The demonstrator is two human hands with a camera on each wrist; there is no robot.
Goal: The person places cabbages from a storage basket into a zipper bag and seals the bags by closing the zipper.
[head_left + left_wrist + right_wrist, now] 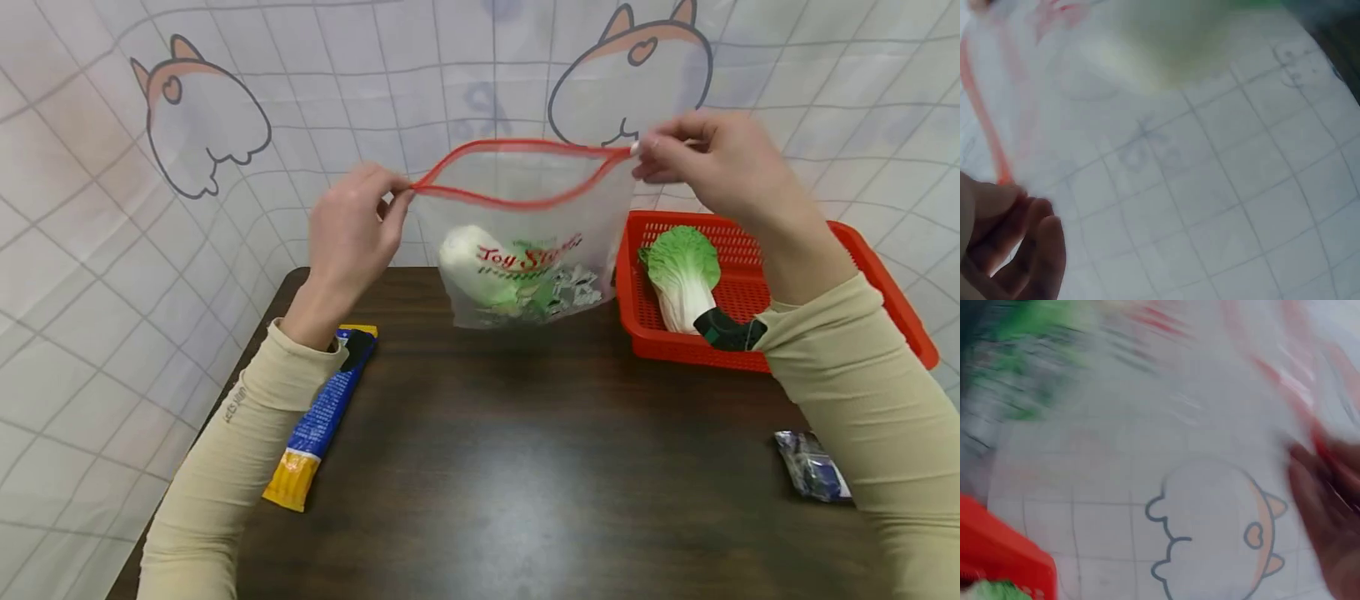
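A clear zip bag (517, 250) with a red zip rim and printed "Toy Story" lettering hangs above the table, its mouth gaping. My left hand (356, 223) pinches the rim's left end. At the opposite end my right hand (708, 158) pinches the corner, near a small white piece at the fingertips. Inside the bag lies a pale, rounded vegetable (468, 258) with green at its lower end; its kind is hard to tell through the print. Both wrist views are blurred, with the bag's red rim (985, 125) running to the left fingers.
A red plastic basket (637, 333) on the right holds a leafy cabbage (682, 267). A blue and yellow packet (326, 412) lies at left, partly under the left forearm. A dark shiny packet (810, 467) sits beside the right sleeve. A patterned curtain (315, 75) stands behind the table.
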